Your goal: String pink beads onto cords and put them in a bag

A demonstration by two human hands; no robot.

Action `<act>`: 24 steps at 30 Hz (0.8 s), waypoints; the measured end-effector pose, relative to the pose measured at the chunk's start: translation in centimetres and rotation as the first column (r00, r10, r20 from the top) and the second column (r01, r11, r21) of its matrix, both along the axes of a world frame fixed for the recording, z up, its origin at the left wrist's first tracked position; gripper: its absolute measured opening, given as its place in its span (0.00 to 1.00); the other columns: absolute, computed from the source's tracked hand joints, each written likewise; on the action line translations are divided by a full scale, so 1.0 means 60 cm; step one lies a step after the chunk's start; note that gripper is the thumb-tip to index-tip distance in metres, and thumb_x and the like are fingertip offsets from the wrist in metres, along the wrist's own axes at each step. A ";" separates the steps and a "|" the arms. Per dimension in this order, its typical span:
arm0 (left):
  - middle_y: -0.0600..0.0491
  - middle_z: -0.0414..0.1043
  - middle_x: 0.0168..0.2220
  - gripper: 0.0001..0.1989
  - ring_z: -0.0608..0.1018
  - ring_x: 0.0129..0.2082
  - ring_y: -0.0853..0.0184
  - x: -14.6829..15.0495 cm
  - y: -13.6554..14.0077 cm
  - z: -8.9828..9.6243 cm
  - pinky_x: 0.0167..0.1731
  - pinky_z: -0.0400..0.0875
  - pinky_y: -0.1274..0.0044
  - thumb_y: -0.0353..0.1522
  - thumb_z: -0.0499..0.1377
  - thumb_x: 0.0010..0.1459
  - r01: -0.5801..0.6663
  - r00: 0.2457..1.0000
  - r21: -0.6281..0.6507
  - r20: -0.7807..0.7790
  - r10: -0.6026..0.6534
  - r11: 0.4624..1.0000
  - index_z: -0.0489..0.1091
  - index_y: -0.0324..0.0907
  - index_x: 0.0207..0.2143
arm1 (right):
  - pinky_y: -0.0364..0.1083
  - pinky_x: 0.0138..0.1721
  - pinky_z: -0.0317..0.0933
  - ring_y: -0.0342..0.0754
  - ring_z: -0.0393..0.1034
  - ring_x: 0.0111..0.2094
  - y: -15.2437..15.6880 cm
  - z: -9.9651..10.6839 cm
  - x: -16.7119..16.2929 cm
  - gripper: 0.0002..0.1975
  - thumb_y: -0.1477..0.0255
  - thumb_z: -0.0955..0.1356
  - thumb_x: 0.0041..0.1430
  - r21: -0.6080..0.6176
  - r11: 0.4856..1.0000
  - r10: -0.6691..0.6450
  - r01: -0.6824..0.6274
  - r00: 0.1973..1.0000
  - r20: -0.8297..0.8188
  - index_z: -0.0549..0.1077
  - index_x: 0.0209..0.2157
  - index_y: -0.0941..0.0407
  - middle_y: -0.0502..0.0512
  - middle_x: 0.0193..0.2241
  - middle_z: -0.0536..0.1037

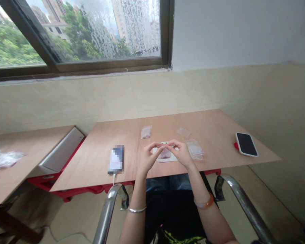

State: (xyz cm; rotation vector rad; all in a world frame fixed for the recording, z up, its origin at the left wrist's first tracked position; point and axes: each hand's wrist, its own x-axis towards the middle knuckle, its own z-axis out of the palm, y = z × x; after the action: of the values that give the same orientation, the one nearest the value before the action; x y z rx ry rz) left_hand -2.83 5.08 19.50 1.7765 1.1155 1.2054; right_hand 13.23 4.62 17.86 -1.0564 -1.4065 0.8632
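Clear bag (165, 153) pinched between both hands (149, 156) (182, 154), over a white sheet (173, 158) on the wooden table (130, 135).

Left: bare table (133, 135) between left hand (149, 157) and phone (116, 158); phone cable (114, 179) crosses to near edge. Ahead: gap runs between small packet (146, 132) and single clear sleeve (184, 132); wall (155, 98) stops reach past far edge. Right: clear bags (195, 149) lie just beside right hand (182, 154); beyond, wide open stretch up to white-edged device (246, 144). Metal armrests (244, 203) flank both forearms, limiting low sideways travel.
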 end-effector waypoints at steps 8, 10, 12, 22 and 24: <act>0.52 0.76 0.31 0.12 0.76 0.34 0.65 0.002 0.001 -0.007 0.33 0.67 0.77 0.39 0.57 0.58 -0.055 0.998 0.046 -0.028 0.056 0.997 0.74 0.41 0.32 | 0.46 0.36 0.61 0.49 0.72 0.34 0.002 -0.004 -0.009 0.11 0.61 0.70 0.51 -0.063 0.998 -0.024 0.022 0.999 -0.026 0.78 0.29 0.55 0.54 0.30 0.79; 0.52 0.76 0.31 0.12 0.76 0.33 0.65 0.002 0.000 -0.005 0.33 0.67 0.78 0.40 0.56 0.58 -0.046 0.999 0.041 -0.016 0.047 0.998 0.74 0.41 0.32 | 0.47 0.37 0.61 0.50 0.72 0.34 0.004 -0.006 -0.007 0.12 0.61 0.71 0.49 -0.076 0.996 -0.054 0.050 0.998 -0.042 0.78 0.28 0.55 0.55 0.30 0.79; 0.52 0.76 0.30 0.13 0.76 0.33 0.65 0.002 0.000 -0.004 0.32 0.67 0.78 0.40 0.56 0.58 -0.042 0.999 0.031 -0.003 0.042 0.999 0.73 0.41 0.31 | 0.47 0.38 0.61 0.50 0.72 0.35 0.005 -0.009 -0.003 0.11 0.61 0.71 0.49 -0.074 0.996 -0.063 0.058 0.997 -0.054 0.78 0.28 0.55 0.55 0.30 0.79; 0.50 0.78 0.29 0.13 0.78 0.32 0.65 -0.008 0.009 -0.007 0.33 0.69 0.77 0.40 0.60 0.55 0.005 0.995 -0.096 0.097 0.005 0.995 0.75 0.39 0.29 | 0.46 0.38 0.63 0.49 0.72 0.34 0.016 -0.004 0.022 0.11 0.62 0.72 0.49 -0.005 0.995 0.099 -0.099 0.995 -0.034 0.80 0.29 0.54 0.55 0.30 0.79; 0.49 0.78 0.30 0.12 0.78 0.33 0.64 -0.011 0.014 -0.012 0.36 0.70 0.76 0.39 0.61 0.54 0.007 0.991 -0.115 0.134 0.009 0.993 0.76 0.39 0.30 | 0.46 0.36 0.63 0.49 0.72 0.33 0.023 -0.006 0.017 0.11 0.61 0.72 0.48 -0.027 0.996 0.088 -0.089 0.995 -0.053 0.80 0.28 0.55 0.55 0.29 0.80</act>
State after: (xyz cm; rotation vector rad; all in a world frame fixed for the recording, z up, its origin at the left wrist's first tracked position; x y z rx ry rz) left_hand -3.50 5.93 18.75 1.5843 1.0849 1.2175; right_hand 14.27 5.99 17.48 -0.9930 -1.4097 0.9711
